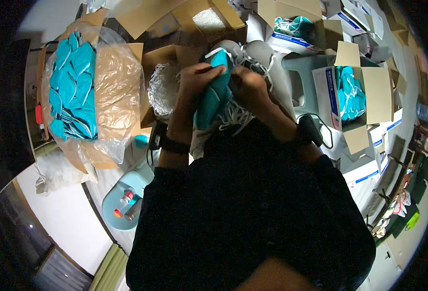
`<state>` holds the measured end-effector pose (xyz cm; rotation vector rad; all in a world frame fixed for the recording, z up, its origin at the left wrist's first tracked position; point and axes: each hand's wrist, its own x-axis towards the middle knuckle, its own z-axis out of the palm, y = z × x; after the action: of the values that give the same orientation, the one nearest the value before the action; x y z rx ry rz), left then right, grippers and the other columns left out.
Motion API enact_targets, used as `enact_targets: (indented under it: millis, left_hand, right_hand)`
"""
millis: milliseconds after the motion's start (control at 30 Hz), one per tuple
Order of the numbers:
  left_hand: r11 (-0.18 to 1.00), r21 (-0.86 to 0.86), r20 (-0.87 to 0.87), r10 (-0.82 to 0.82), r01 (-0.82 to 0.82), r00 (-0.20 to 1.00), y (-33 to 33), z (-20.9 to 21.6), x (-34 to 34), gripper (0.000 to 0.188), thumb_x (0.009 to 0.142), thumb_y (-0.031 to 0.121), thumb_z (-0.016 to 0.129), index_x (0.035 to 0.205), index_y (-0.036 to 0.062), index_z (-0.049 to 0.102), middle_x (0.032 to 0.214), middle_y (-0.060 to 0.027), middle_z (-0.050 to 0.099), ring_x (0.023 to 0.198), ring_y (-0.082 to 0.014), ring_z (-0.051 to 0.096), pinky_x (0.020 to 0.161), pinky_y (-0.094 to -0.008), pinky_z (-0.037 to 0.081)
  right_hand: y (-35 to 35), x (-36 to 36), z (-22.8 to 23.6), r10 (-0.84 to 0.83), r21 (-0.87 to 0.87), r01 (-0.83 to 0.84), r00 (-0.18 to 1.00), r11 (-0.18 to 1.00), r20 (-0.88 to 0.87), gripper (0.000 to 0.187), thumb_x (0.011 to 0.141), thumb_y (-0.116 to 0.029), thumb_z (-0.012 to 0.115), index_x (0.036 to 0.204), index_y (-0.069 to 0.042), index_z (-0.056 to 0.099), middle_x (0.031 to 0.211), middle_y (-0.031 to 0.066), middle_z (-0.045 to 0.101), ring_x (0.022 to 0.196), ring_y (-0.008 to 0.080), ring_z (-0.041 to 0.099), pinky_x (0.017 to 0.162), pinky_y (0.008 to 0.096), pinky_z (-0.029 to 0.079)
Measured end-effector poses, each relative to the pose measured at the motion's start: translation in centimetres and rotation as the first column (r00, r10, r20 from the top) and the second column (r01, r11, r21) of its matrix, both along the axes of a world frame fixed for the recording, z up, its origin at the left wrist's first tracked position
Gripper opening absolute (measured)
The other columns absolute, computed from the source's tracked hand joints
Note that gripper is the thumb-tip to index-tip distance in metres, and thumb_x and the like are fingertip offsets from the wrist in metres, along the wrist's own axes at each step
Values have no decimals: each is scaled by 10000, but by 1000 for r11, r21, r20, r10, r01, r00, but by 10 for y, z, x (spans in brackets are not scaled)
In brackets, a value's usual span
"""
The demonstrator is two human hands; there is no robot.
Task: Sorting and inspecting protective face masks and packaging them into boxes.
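Note:
In front of my body, over my lap, a folded teal cloth piece, shaped like a face mask with a pale edge, stands tilted. My left hand is closed, pinching it near its upper left side. At its upper right edge is my right hand, fingers curled together and blurred; what they grip is hidden. White cords lie in a loose heap on my lap just below the hands, and more white cord trails beside my right hand.
On the left, a plastic-lined carton holds many teal pieces. Beside it stands a box of white cords. Cartons with corded teal pieces are at right and far right. A light-blue tub with bottles sits lower left.

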<state>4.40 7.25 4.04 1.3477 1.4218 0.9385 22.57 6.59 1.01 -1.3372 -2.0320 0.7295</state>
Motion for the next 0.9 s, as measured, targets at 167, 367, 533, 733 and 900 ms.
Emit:
enact_targets:
  millis: [167, 367, 533, 733, 900]
  left_hand:
    - [986, -163, 171, 55, -27, 984, 2, 11, 3, 206, 805, 222, 717, 769, 29, 654, 688, 17, 603, 635, -53, 523, 572, -220, 415]
    - [989, 63, -188, -119, 133, 975, -8, 10, 22, 230, 838, 244, 681, 810, 19, 638, 686, -104, 619, 638, -170, 582, 607, -317, 458]
    - [984, 90, -346, -113, 152, 932, -12, 15, 24, 206, 823, 211, 688, 801, 15, 629, 649, -119, 583, 593, -204, 578, 573, -312, 449]
    - [961, 271, -426, 64, 59, 902, -48, 45, 28, 162, 821, 163, 694, 792, 18, 629, 635, -91, 585, 562, -156, 536, 539, -294, 429]
    - [965, 40, -154, 263, -259, 953, -49, 38, -15, 156, 885, 163, 636, 826, 19, 628, 688, -21, 613, 629, -85, 529, 568, -263, 428]
  right_hand:
    - [2, 14, 13, 111, -255, -237, 898, 938, -426, 86, 839, -83, 621, 812, -4, 598, 706, 90, 602, 650, 169, 585, 611, 323, 477]
    - [-1, 19, 4, 149, -100, -179, 955, 979, -257, 159, 841, -214, 580, 892, -82, 654, 798, 150, 646, 717, 274, 647, 665, 353, 496]
    - [-1, 20, 7, -4, -94, -47, 878, 994, -479, 155, 898, -119, 575, 832, -1, 651, 742, 42, 634, 681, 115, 557, 631, 276, 455]
    - [32, 54, -14, -543, -549, 127, 438, 826, -716, 137, 875, -45, 561, 828, -44, 690, 745, 9, 631, 676, 80, 538, 626, 219, 424]
    - [14, 45, 12, -74, -335, -58, 927, 941, -368, 175, 833, -140, 687, 979, -48, 658, 665, -34, 567, 669, 60, 526, 605, 225, 421]
